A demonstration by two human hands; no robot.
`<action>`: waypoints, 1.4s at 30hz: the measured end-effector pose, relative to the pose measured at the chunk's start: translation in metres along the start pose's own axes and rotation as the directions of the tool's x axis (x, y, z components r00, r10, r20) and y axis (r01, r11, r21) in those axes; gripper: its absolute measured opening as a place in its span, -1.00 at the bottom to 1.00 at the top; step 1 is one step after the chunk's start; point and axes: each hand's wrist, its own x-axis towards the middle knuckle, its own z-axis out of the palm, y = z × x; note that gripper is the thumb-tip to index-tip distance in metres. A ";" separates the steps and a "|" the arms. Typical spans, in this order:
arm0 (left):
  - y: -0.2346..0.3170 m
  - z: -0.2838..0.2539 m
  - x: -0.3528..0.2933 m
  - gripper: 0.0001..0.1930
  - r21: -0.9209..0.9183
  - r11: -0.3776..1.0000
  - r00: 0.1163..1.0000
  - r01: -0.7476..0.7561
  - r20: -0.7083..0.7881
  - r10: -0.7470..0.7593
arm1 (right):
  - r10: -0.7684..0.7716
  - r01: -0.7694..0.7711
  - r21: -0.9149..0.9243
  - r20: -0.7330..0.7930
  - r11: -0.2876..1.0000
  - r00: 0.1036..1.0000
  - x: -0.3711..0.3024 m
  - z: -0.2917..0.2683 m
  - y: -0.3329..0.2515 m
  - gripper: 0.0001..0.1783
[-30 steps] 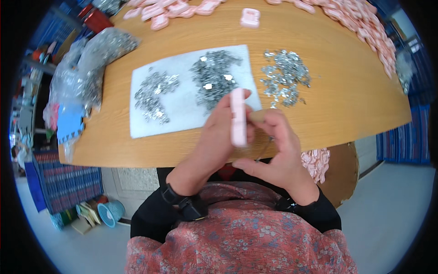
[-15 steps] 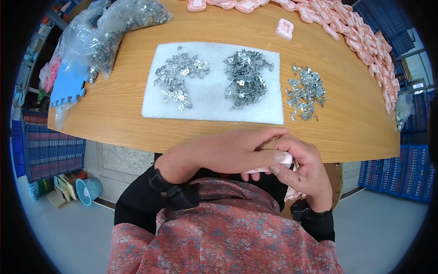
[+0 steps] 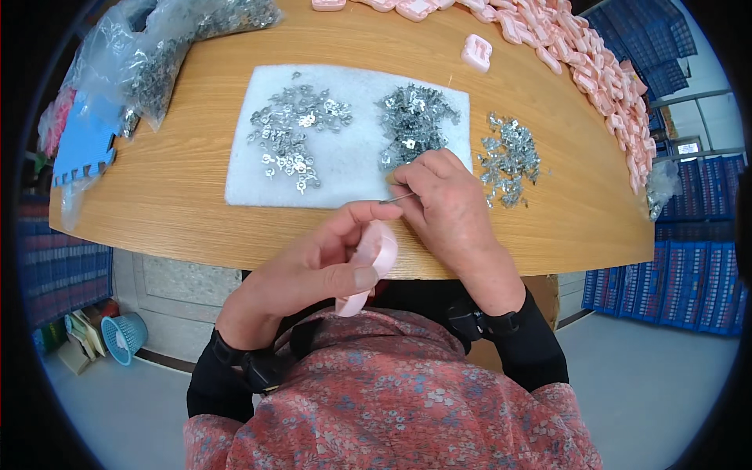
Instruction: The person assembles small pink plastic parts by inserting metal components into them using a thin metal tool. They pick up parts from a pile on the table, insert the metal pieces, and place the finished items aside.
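In front of the table's near edge my left hand (image 3: 305, 270) is closed on a pink plastic casing (image 3: 379, 249), thumb on its near face. The casing is tilted, its hollow side partly turned up. My right hand (image 3: 446, 200) is over the near right part of the white foam sheet (image 3: 356, 178), fingers pinched on a thin metal piece (image 3: 402, 197). The far end of that piece reaches the left index fingertip; its exact kind is unclear. Just beyond the right fingers lies a heap of small metal parts (image 3: 415, 117). A looser heap of metal tabs (image 3: 294, 129) covers the sheet's left side.
Right of the sheet lies another pile of metal pieces (image 3: 509, 157). One pink casing (image 3: 476, 52) sits apart from the long pile of casings (image 3: 583, 70) along the far right edge. Plastic bags of metal parts (image 3: 153, 78) and a blue foam mat (image 3: 84, 145) occupy the left.
My hands have separated: the left moved leftward with the pink casing, and the right moved up to the foam sheet's near edge. The thin metal piece now shows. The view shifted slightly.
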 end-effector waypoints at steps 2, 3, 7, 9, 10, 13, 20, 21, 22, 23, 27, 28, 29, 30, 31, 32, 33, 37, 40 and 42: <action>0.000 -0.002 -0.001 -0.18 -0.041 0.997 0.998 -0.059 -0.031 0.058 | -0.017 0.017 -0.025 0.005 1.000 1.000 0.002 0.001 -0.001 -0.84; -0.001 -0.006 -0.002 -0.19 -0.064 0.996 0.997 -0.070 -0.017 0.069 | -0.020 0.020 -0.034 0.004 0.999 1.000 0.001 0.002 -0.002 -0.85; -0.003 -0.016 -0.005 -0.31 -0.058 0.988 0.981 -0.145 -0.140 0.136 | -0.014 0.014 -0.018 -0.024 1.000 1.000 -0.001 0.000 0.002 -0.88; -0.006 -0.022 -0.004 -0.45 -0.143 0.948 0.947 -0.284 -0.198 0.254 | 0.030 -0.029 0.031 -0.056 0.999 0.998 0.000 -0.005 0.005 -0.88; -0.007 -0.023 -0.005 -0.46 -0.149 0.943 0.929 -0.296 -0.274 0.248 | 0.072 -0.065 0.107 -0.065 0.992 0.995 -0.002 -0.006 0.005 -0.87; 0.001 -0.014 -0.006 -0.48 -0.104 0.941 0.870 -0.321 -0.426 0.249 | 0.177 -0.159 0.253 -0.051 0.954 0.983 -0.008 -0.019 0.001 -0.82; -0.005 -0.033 -0.003 -0.47 -0.174 0.913 0.917 -0.370 -0.226 0.329 | 0.306 -0.224 0.718 0.015 0.659 0.952 -0.034 -0.024 -0.007 -0.86; -0.005 -0.036 -0.002 -0.45 -0.188 0.914 0.925 -0.361 -0.200 0.324 | 0.311 -0.205 0.737 -0.008 0.644 0.950 -0.038 -0.023 -0.004 -0.86; -0.006 -0.038 -0.001 -0.45 -0.197 0.919 0.934 -0.343 -0.175 0.311 | 0.316 -0.184 0.756 -0.031 0.628 0.948 -0.042 -0.023 0.000 -0.86; -0.006 -0.038 0.000 -0.45 -0.205 0.924 0.943 -0.324 -0.150 0.298 | 0.317 -0.182 0.736 -0.047 0.652 0.947 -0.048 -0.023 0.004 -0.85; -0.004 -0.038 -0.001 -0.42 -0.258 0.931 0.966 -0.256 -0.109 0.236 | 0.357 -0.174 0.785 -0.064 0.595 0.932 -0.066 -0.023 0.010 -0.84; -0.004 -0.037 0.000 -0.41 -0.266 0.932 0.968 -0.247 -0.114 0.224 | 0.378 -0.174 0.823 -0.053 0.541 0.924 -0.071 -0.024 0.009 -0.83; -0.004 -0.038 0.000 -0.42 -0.266 0.932 0.969 -0.245 -0.102 0.225 | 0.391 -0.215 0.855 0.016 0.473 0.920 -0.075 -0.026 0.010 -0.83; -0.005 -0.039 -0.001 -0.43 -0.270 0.931 0.969 -0.245 -0.093 0.228 | 0.395 -0.259 0.879 0.090 0.401 0.914 -0.080 -0.028 0.011 -0.82; -0.005 -0.039 -0.001 -0.44 -0.273 0.930 0.969 -0.246 -0.085 0.231 | 0.393 -0.304 0.895 0.163 0.327 0.905 -0.084 -0.031 0.012 -0.81; -0.006 -0.039 -0.001 -0.46 -0.273 0.930 0.970 -0.244 -0.081 0.231 | 0.407 -0.326 0.896 0.188 0.301 0.894 -0.088 -0.030 0.016 -0.81; -0.005 -0.039 -0.001 -0.47 -0.273 0.930 0.969 -0.245 -0.079 0.233 | 0.417 -0.347 0.897 0.214 0.275 0.883 -0.091 -0.026 0.020 -0.81; -0.003 -0.036 -0.003 -0.50 -0.266 0.931 0.968 -0.250 -0.090 0.234 | 0.431 -0.370 0.908 0.259 0.196 0.864 -0.096 -0.023 0.024 -0.83; -0.005 -0.037 -0.004 -0.51 -0.263 0.931 0.967 -0.255 -0.083 0.241 | 0.362 -0.322 0.902 0.209 0.288 0.908 -0.096 -0.018 0.025 -0.84; -0.006 -0.039 -0.003 -0.51 -0.283 0.928 0.970 -0.243 -0.066 0.234 | 0.371 -0.325 0.907 0.214 0.267 0.904 -0.099 -0.015 0.028 -0.85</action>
